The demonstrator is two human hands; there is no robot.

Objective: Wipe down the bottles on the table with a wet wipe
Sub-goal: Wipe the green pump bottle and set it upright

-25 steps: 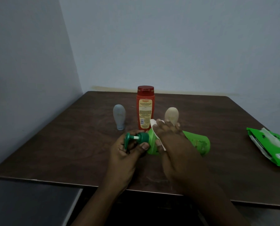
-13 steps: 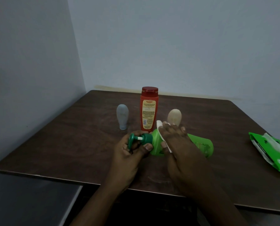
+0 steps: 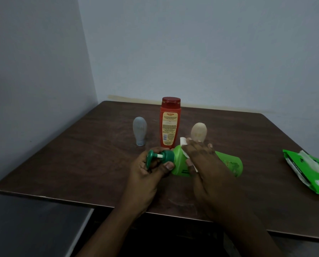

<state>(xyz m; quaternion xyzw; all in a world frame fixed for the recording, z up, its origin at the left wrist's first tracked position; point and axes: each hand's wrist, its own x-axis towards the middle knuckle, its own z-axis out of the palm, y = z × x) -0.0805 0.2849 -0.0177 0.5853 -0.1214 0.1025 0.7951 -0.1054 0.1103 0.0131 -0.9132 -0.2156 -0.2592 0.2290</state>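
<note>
The green plastic pump bottle [image 3: 229, 161] lies sideways over the brown bench [image 3: 80, 164]. The left hand [image 3: 147, 169] grips its dark pump top; the right hand [image 3: 203, 160] presses a white wet wipe [image 3: 183, 143] flat on it. It looks smooth, light and slippery, so hold the neck tight.

We see the table [image 3: 80, 164] filling the lower frame. At its centre a pump bottle [image 3: 229, 162] lies on its side, pump end leftward in the left hand [image 3: 147, 175], the right hand [image 3: 205, 164] laid over it with a wipe [image 3: 183, 141] beneath. Behind stand a tall bottle [image 3: 169, 125], a small tube [image 3: 140, 130] to its left and another small bottle [image 3: 199, 131] to its right. A wipes pack [image 3: 310, 173] lies at the right edge.
</note>
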